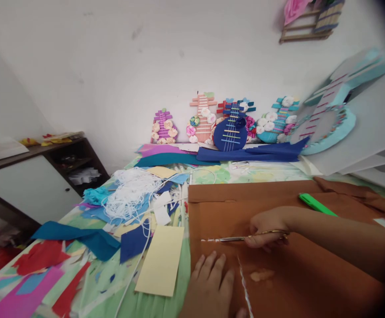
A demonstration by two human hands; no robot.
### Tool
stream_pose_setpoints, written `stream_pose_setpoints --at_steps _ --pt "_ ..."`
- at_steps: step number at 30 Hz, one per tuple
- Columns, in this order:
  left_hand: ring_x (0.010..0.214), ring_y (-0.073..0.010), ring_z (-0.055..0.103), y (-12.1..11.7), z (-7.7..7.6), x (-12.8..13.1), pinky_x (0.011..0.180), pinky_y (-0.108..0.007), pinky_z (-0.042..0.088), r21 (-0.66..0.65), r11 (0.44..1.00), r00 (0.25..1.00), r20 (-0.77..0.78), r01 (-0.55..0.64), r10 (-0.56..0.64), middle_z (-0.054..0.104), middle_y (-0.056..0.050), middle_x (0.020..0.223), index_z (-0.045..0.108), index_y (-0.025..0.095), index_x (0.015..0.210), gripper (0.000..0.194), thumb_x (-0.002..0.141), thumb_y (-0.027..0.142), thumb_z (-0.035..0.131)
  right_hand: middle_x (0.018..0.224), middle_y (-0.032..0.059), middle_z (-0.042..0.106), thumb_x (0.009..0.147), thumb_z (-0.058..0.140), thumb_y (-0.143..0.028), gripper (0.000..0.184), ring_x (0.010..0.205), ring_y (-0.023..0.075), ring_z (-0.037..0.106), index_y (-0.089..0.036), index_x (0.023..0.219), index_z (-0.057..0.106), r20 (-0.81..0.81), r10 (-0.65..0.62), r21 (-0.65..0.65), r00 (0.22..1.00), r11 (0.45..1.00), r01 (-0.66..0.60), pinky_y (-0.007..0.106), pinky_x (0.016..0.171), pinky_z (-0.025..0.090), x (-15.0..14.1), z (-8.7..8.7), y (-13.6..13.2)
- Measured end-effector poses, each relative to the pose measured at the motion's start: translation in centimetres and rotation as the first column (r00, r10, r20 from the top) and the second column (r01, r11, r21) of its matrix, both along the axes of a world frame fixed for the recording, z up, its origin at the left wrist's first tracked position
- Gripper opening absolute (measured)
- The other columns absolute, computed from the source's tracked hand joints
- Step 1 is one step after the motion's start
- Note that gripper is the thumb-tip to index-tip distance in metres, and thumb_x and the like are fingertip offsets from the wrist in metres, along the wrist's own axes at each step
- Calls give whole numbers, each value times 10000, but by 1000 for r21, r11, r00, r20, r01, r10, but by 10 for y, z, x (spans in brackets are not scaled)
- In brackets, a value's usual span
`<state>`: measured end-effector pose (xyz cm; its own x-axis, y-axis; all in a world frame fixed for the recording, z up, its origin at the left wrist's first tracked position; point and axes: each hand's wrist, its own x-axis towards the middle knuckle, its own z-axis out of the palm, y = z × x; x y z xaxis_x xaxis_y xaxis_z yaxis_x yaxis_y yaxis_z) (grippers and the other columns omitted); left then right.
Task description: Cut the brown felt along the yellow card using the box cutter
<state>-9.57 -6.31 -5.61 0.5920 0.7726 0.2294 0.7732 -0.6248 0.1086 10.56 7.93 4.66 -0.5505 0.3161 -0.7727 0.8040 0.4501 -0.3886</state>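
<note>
A large brown sheet point(225, 216) covers the right part of the table. My right hand point(267, 227) is closed on a pair of scissors point(234, 239) with gold-coloured handles. Their blades point left and lie along a ragged white line point(208, 240) in the sheet; whether the blades are parted I cannot tell. My left hand point(210, 287) rests flat on the sheet below the blade tips, fingers spread. Right of that hand, a second white ragged line point(243, 282) runs toward the near edge. Beyond my right wrist lies a bright green utility knife point(316, 204).
Left of the sheet lie a tangle of white string point(131, 194), a pale yellow card point(161, 260) and many coloured scraps. Decorated lute-shaped crafts point(232, 132) stand against the wall. A larger light-blue one point(331, 110) leans at right. A dark cabinet point(89, 159) stands left.
</note>
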Motion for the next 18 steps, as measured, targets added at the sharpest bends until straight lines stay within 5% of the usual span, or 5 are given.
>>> stream_pose_setpoints --at_steps 18 --pt "1076 -316 439 -8 17 16 885 -461 359 21 993 992 51 -113 112 503 -116 1185 553 158 1089 452 700 384 516 414 -8 427 647 393 -711 643 356 100 400 -103 561 582 -62 -34 -1 998 999 34 250 371 357 -4 0 -3"
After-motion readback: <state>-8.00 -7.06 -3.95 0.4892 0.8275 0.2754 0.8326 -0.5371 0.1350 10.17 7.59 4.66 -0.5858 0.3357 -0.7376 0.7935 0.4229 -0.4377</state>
